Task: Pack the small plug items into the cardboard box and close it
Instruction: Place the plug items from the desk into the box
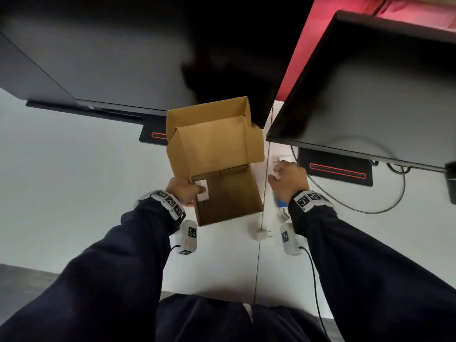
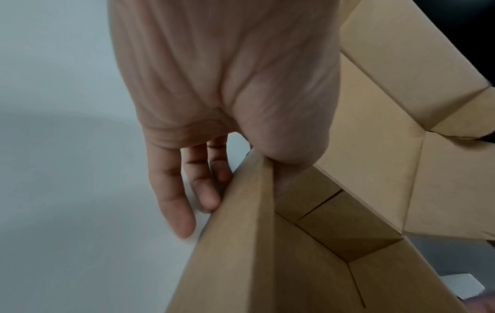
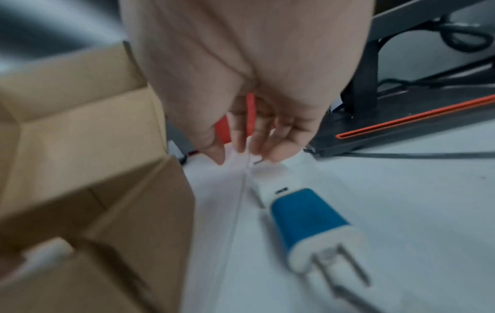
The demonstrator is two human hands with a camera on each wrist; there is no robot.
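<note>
Cardboard box (image 1: 229, 193) sits open on the white worktop (image 1: 74, 193), lid flaps up, mid-worktop between both hands. Left hand (image 1: 183, 191) grips the box's left wall, thumb pressing a white plug (image 1: 202, 193) inside. Right hand (image 1: 288, 181), fingers loose, reaches over a white plug (image 3: 270, 180) right of box; blue plug (image 3: 308, 218) just behind. Small white plug (image 1: 261, 235) lies apart near the box's front corner.

Dim, soft light; right wrist view motion-blurred, head view bent at the edges, top dark
</note>
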